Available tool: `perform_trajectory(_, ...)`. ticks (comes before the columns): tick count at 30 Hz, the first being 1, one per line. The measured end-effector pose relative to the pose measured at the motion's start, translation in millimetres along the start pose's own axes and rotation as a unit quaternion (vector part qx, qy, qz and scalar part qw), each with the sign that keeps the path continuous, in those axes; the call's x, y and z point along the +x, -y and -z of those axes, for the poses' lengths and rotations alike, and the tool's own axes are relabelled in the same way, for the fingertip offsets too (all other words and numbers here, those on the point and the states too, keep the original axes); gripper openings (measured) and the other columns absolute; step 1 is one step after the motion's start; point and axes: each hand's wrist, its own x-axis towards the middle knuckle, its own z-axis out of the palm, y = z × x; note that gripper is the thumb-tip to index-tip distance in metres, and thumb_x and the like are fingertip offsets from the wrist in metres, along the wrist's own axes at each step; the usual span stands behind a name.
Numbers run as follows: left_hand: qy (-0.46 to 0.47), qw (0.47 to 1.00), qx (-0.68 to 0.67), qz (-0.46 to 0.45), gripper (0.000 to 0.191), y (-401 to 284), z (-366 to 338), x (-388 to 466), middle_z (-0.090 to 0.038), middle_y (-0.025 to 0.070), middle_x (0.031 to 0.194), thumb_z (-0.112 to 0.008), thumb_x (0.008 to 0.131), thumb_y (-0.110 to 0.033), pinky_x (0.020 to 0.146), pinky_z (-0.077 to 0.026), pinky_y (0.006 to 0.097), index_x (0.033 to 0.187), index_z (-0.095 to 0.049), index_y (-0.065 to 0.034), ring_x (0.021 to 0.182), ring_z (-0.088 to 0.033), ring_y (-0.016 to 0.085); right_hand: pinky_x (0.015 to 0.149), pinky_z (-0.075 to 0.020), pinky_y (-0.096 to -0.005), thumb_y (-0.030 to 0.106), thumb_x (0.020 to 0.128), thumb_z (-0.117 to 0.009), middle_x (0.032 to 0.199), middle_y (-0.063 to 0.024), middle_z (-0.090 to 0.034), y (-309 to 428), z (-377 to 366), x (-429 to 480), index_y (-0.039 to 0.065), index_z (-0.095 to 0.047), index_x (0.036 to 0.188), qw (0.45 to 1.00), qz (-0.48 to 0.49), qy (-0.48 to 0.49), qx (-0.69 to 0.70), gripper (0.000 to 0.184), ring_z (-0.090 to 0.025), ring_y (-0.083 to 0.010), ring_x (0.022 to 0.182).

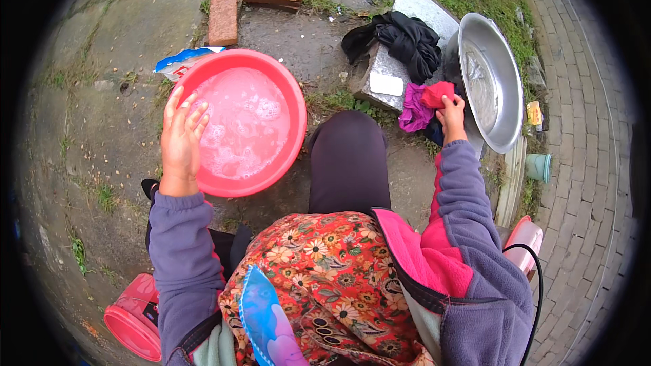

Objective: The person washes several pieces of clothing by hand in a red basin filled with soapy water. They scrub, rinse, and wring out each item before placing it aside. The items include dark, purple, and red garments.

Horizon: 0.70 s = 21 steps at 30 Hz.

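Note:
My left hand [181, 137] is raised over the left rim of a pink plastic basin [300, 127], fingers apart and nothing in it. Sudsy water [244, 117] fills part of that basin. On the right, my right hand [451, 114] grips a red cloth [437, 95] between thumb and fingers. A purple cloth [417, 112] lies against it, with a dark blue cloth [435, 131] partly hidden below. Black fabric [407, 40] is heaped on a grey stone slab [424, 7]. Near the slab's front edge rests a white bar, likely soap [386, 84].
A metal basin [514, 91] leans tilted beside the slab. Red bricks [223, 19] lie behind the pink basin, and a blue-and-white plastic bag [185, 61] is tucked by its rim. A pink bucket [133, 320] is at lower left. A green cup [538, 168] stands near the brick paving [574, 112].

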Motion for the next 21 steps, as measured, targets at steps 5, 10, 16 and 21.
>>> perform_trajectory(5,-0.002,0.999,0.039,-0.003,0.047,-4.1,3.7,-7.3,-0.044,0.012,0.135,-0.046,0.097,-0.023,0.091,-0.043,0.0327,0.141,-0.034,-0.0123,0.107,-0.054,0.019,0.096,-0.0437,-0.0451,0.037,0.087,-0.059,0.125,-0.0255,-0.05,-32.1,0.8,20.6,0.018,-0.04,0.137,0.89,0.073,-0.08,-0.442,0.056,-0.055,-0.0391,0.112)
perform_trajectory(10,0.002,0.999,0.036,0.002,0.048,4.4,4.1,-2.2,-0.046,0.0096,0.132,-0.048,0.096,-0.022,0.09,-0.044,0.0315,0.142,-0.033,-0.0138,0.104,-0.056,0.018,0.091,-0.0474,-0.0448,0.023,0.091,-0.052,0.119,-0.0248,-0.051,-9.3,-10.7,37.0,0.002,-0.052,0.117,0.75,0.205,-0.007,-0.629,0.033,-0.057,-0.0415,0.107)
perform_trajectory(16,0.008,0.998,0.054,0.04,0.051,26.7,4.2,2.8,-0.046,0.0103,0.131,-0.05,0.095,-0.021,0.089,-0.045,0.0311,0.142,-0.032,-0.0169,0.103,-0.056,0.017,0.093,-0.0461,-0.0457,0.017,0.09,-0.042,0.122,-0.0262,-0.051,-8.2,-36.2,53.4,-0.001,-0.056,0.112,0.763,0.178,0.007,-0.621,0.031,-0.056,-0.0418,0.109)
perform_trajectory(21,-0.02,0.996,0.071,0.044,0.052,29.6,13.9,4.7,-0.045,0.011,0.132,-0.05,0.095,-0.021,0.09,-0.045,0.0329,0.143,-0.03,-0.0195,0.104,-0.056,0.018,0.097,-0.0443,-0.0434,0.027,0.087,-0.054,0.123,-0.0225,-0.055,45.6,-36.4,59.8,0.002,-0.054,0.124,0.682,0.095,0.108,-0.717,0.045,-0.054,-0.0386,0.116)
